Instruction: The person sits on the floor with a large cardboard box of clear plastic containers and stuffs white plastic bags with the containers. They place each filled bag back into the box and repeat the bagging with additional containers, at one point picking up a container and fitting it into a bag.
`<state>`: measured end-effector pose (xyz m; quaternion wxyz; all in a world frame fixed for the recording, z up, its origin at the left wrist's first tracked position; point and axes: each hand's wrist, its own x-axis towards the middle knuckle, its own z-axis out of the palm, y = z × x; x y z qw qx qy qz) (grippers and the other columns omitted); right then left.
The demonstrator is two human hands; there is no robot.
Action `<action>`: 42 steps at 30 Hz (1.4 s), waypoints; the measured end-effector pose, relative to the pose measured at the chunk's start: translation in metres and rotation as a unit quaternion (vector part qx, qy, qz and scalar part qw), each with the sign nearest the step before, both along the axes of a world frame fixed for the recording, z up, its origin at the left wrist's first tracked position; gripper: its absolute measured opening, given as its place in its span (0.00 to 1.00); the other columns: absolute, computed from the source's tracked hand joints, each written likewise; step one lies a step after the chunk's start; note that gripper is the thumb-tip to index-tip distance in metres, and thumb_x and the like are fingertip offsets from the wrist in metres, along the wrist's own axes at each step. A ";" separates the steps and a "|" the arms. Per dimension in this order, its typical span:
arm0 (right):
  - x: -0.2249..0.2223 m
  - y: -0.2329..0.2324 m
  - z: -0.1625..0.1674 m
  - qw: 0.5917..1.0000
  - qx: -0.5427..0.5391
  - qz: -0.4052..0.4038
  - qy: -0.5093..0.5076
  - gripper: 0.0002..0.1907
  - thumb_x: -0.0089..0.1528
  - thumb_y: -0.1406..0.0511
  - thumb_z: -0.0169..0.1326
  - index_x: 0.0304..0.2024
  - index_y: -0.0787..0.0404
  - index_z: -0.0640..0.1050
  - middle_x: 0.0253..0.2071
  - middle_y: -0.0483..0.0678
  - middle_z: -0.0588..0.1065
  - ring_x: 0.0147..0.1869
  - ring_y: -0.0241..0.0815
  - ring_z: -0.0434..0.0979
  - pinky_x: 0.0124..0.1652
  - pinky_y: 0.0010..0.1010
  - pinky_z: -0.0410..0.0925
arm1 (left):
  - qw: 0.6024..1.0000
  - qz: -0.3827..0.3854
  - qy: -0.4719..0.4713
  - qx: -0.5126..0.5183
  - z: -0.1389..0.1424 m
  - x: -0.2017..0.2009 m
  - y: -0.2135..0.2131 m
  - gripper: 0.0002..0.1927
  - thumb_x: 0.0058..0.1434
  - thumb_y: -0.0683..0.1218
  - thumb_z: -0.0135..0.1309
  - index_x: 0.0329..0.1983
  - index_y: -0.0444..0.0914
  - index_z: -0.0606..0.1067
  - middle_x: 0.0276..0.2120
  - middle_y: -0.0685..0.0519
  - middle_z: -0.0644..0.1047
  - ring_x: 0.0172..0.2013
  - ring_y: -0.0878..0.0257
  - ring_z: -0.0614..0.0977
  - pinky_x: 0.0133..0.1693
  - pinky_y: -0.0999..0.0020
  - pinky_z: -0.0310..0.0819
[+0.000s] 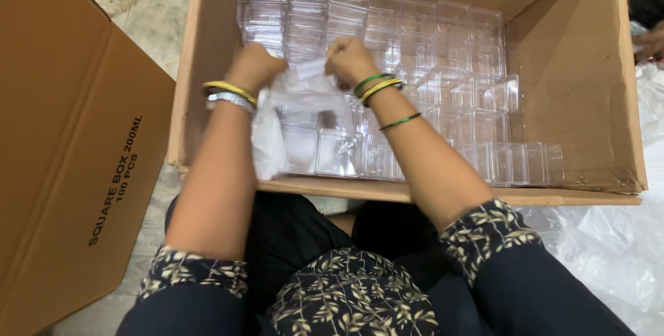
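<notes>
**Clear plastic bag gripped over the carton**

A crumpled clear plastic bag (290,111) is bunched between both fists inside the open cardboard carton (207,66), draping toward its near wall, above rows of clear square plastic boxes (443,66).

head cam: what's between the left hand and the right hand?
In the head view, a crumpled clear plastic bag spans the gap between the left hand and the right hand; both grip it, above clear square boxes in the cardboard carton.

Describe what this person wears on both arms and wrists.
Both arms are bare from wrist to above the elbow, with short dark sleeves printed with pale leaves. The left wrist carries a yellow bangle and a silvery one. The right wrist carries green and yellow bangles, plus a thin green bangle further up the forearm.
</notes>
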<state>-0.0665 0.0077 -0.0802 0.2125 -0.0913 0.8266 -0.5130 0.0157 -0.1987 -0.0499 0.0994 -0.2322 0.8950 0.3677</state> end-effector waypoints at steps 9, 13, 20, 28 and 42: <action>0.042 -0.015 -0.025 0.987 0.108 0.108 -0.052 0.18 0.64 0.61 0.55 0.54 0.62 0.79 0.34 0.50 0.79 0.28 0.43 0.81 0.27 0.34 0.77 | 0.994 0.035 -0.005 -0.102 -0.015 0.011 0.020 0.15 0.56 0.43 0.53 0.43 0.31 0.81 0.48 0.31 0.77 0.51 0.38 0.80 0.53 0.52 0.75; 0.034 -0.006 -0.020 0.997 0.043 0.029 -0.059 0.13 0.64 0.64 0.57 0.49 0.62 0.82 0.31 0.47 0.78 0.27 0.37 0.78 0.26 0.31 0.76 | 0.996 0.004 0.024 -0.084 -0.017 0.004 0.028 0.14 0.57 0.43 0.53 0.42 0.30 0.81 0.45 0.30 0.78 0.49 0.37 0.81 0.52 0.52 0.75; 0.003 0.002 0.003 0.975 -0.164 -0.113 0.101 0.10 0.63 0.73 0.55 0.44 0.65 0.85 0.31 0.45 0.82 0.27 0.32 0.76 0.27 0.25 0.70 | 0.839 0.171 0.298 0.422 0.001 -0.010 0.026 0.11 0.57 0.46 0.63 0.37 0.36 0.76 0.24 0.50 0.76 0.20 0.60 0.76 0.22 0.61 0.70; -0.007 0.011 0.028 0.966 -0.251 -0.066 0.006 0.14 0.67 0.65 0.50 0.49 0.65 0.81 0.43 0.47 0.82 0.44 0.33 0.81 0.44 0.25 0.74 | 0.805 0.123 0.229 0.533 0.030 -0.001 0.023 0.07 0.59 0.47 0.61 0.32 0.39 0.77 0.20 0.56 0.73 0.16 0.68 0.71 0.17 0.70 0.61; 0.002 0.016 0.041 0.833 -0.468 0.030 -0.292 0.16 0.70 0.65 0.47 0.54 0.71 0.75 0.48 0.54 0.80 0.50 0.46 0.82 0.53 0.37 0.75 | 0.864 0.087 0.221 0.445 0.017 0.002 0.027 0.13 0.61 0.50 0.61 0.28 0.37 0.78 0.19 0.56 0.76 0.16 0.68 0.71 0.18 0.70 0.60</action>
